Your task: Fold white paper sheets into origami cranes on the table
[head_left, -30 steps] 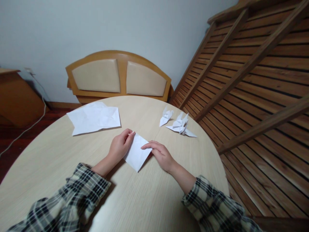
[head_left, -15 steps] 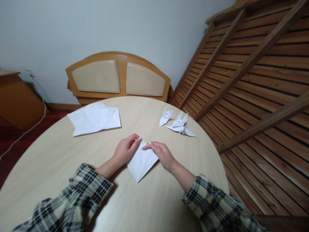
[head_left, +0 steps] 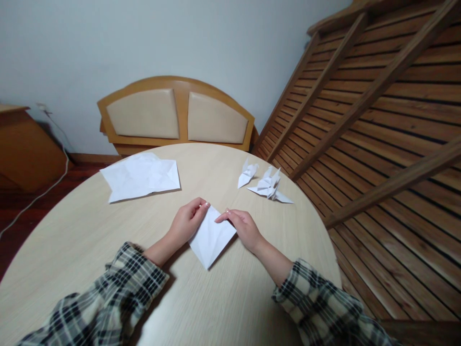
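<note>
Between my hands is a folded white paper square [head_left: 212, 238], turned so that one corner points toward me. Creases run across its face. My left hand [head_left: 188, 221] grips its upper left edge, with thumb and forefinger pinched close to the far corner. My right hand [head_left: 242, 228] holds the right corner, its thumb and forefinger lying over the upper face and the other fingers hidden beneath. Past my right hand stand several folded paper cranes [head_left: 268, 185], bunched together, with one paper crane [head_left: 248, 173] a little to their left.
Creased white paper sheets [head_left: 142, 178] lie at the far left of the round wooden table [head_left: 90, 230]. A padded headboard [head_left: 176, 113] stands behind the table. Wooden slats [head_left: 382, 134] slope up along the right side. A white cable [head_left: 54, 185] trails at the left.
My right thumb and forefinger have shifted slightly right over the paper. The paper's near corner has moved up a little. My left hand keeps nearly the same pinch.
</note>
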`<state>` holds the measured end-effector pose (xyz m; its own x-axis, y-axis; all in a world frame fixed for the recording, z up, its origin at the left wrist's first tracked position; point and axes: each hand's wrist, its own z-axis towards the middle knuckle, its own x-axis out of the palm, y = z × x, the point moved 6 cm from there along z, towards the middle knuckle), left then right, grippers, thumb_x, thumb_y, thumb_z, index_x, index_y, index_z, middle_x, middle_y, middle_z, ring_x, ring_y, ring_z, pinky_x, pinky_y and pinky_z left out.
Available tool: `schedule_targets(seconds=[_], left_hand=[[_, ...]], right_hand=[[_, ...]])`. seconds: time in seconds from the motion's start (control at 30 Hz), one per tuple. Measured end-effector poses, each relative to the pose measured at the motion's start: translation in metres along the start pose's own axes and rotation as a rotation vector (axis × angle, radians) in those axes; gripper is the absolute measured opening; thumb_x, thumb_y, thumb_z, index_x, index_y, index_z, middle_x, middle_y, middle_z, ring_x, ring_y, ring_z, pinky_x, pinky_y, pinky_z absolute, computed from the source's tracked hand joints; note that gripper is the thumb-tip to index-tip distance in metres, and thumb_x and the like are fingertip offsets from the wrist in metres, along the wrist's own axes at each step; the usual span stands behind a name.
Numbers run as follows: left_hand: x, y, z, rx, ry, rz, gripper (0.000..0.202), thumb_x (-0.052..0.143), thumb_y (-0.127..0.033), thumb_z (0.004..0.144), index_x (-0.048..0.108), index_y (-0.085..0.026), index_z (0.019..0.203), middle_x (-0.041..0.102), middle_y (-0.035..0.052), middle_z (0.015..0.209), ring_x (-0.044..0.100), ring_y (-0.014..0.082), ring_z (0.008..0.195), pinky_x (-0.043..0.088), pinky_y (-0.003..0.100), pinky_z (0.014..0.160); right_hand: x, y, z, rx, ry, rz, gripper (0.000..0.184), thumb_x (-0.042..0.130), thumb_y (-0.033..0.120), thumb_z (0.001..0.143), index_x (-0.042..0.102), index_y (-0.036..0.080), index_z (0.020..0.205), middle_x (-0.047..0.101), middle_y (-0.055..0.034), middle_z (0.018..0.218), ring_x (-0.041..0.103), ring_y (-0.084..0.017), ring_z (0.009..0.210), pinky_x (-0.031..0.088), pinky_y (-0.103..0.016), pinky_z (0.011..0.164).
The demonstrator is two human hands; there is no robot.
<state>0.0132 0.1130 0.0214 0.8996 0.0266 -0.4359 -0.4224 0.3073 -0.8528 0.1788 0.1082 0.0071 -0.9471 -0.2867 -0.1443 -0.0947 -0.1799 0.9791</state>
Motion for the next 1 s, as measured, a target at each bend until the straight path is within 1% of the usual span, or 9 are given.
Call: schedule_targets(seconds=[0.1, 0.17, 0.4, 0.47, 0.6, 0.73, 0.83, 0.93, 1.0], left_hand=[[-0.009, 0.006, 0.003, -0.024, -0.077, -0.011, 0.032, 0.047, -0.046, 0.089, 0.056, -0.019, 0.073, 0.049, -0.002, 0.06, 0.045, 0.0143, 0.057, 0.034, 0.026, 0.052], [-0.012, 0.009, 0.004, -0.035, -0.121, -0.012, 0.031, 0.048, -0.046, 0.088, 0.056, -0.019, 0.074, 0.05, -0.0018, 0.061, 0.045, 0.0144, 0.057, 0.034, 0.026, 0.053], [-0.017, 0.01, 0.003, -0.058, -0.225, -0.018, 0.031, 0.048, -0.046, 0.088, 0.056, -0.019, 0.074, 0.051, -0.0015, 0.061, 0.046, 0.0151, 0.058, 0.034, 0.027, 0.054], [-0.018, 0.01, 0.004, -0.061, -0.236, -0.023, 0.032, 0.048, -0.046, 0.088, 0.056, -0.019, 0.073, 0.049, -0.0019, 0.06, 0.045, 0.015, 0.058, 0.033, 0.026, 0.053], [-0.018, 0.013, 0.004, -0.077, -0.243, -0.036, 0.031, 0.049, -0.047, 0.086, 0.056, -0.019, 0.073, 0.05, -0.0018, 0.061, 0.045, 0.0152, 0.058, 0.033, 0.026, 0.053], [-0.018, 0.019, 0.005, -0.088, -0.235, -0.048, 0.032, 0.051, -0.048, 0.085, 0.059, -0.019, 0.075, 0.052, -0.0009, 0.062, 0.047, 0.0156, 0.059, 0.034, 0.027, 0.054], [-0.015, 0.019, 0.004, -0.09, -0.2, -0.049, 0.032, 0.051, -0.048, 0.086, 0.059, -0.019, 0.076, 0.052, -0.0011, 0.061, 0.046, 0.0153, 0.058, 0.033, 0.027, 0.053], [-0.011, 0.015, 0.003, -0.079, -0.14, -0.047, 0.033, 0.052, -0.049, 0.087, 0.059, -0.019, 0.076, 0.051, -0.0021, 0.059, 0.045, 0.0146, 0.056, 0.032, 0.026, 0.052], [-0.008, 0.012, 0.002, -0.073, -0.101, -0.05, 0.032, 0.053, -0.048, 0.087, 0.058, -0.019, 0.076, 0.051, -0.0024, 0.059, 0.045, 0.0142, 0.055, 0.032, 0.026, 0.051]], right_hand=[[-0.002, 0.003, 0.0, -0.049, -0.025, -0.006, 0.043, 0.049, 0.05, 0.092, 0.077, 0.021, 0.076, 0.073, -0.0047, 0.081, 0.063, -0.018, 0.08, 0.044, -0.034, 0.084], [-0.004, 0.004, 0.001, -0.066, -0.048, -0.006, 0.043, 0.05, 0.052, 0.092, 0.076, 0.021, 0.074, 0.074, -0.0049, 0.08, 0.065, -0.019, 0.08, 0.045, -0.035, 0.085], [-0.006, -0.01, 0.003, 0.03, -0.099, 0.135, 0.052, 0.055, 0.064, 0.085, 0.067, 0.019, 0.063, 0.066, -0.0036, 0.061, 0.061, -0.016, 0.057, 0.049, -0.031, 0.063], [-0.006, -0.012, 0.003, 0.049, -0.105, 0.159, 0.053, 0.055, 0.066, 0.085, 0.065, 0.018, 0.062, 0.064, -0.0032, 0.058, 0.061, -0.015, 0.054, 0.049, -0.03, 0.06], [-0.009, -0.01, 0.003, 0.006, -0.131, 0.129, 0.055, 0.052, 0.065, 0.087, 0.056, 0.019, 0.057, 0.061, -0.0026, 0.057, 0.062, -0.015, 0.057, 0.047, -0.028, 0.061], [-0.01, -0.014, 0.005, 0.032, -0.145, 0.123, 0.049, 0.056, 0.066, 0.085, 0.049, 0.022, 0.067, 0.057, 0.0015, 0.058, 0.057, -0.014, 0.054, 0.041, -0.026, 0.053], [-0.009, -0.012, 0.006, 0.001, -0.154, 0.103, 0.041, 0.062, 0.062, 0.083, 0.051, 0.023, 0.08, 0.055, 0.004, 0.062, 0.052, -0.013, 0.055, 0.038, -0.025, 0.053], [0.0, -0.011, 0.006, 0.012, -0.052, 0.062, 0.037, 0.065, 0.057, 0.083, 0.058, 0.022, 0.094, 0.056, 0.0036, 0.063, 0.051, -0.013, 0.058, 0.036, -0.025, 0.054], [0.005, -0.013, 0.006, 0.045, 0.004, 0.031, 0.037, 0.067, 0.054, 0.082, 0.061, 0.02, 0.095, 0.055, 0.0033, 0.062, 0.05, -0.013, 0.056, 0.035, -0.025, 0.054]])
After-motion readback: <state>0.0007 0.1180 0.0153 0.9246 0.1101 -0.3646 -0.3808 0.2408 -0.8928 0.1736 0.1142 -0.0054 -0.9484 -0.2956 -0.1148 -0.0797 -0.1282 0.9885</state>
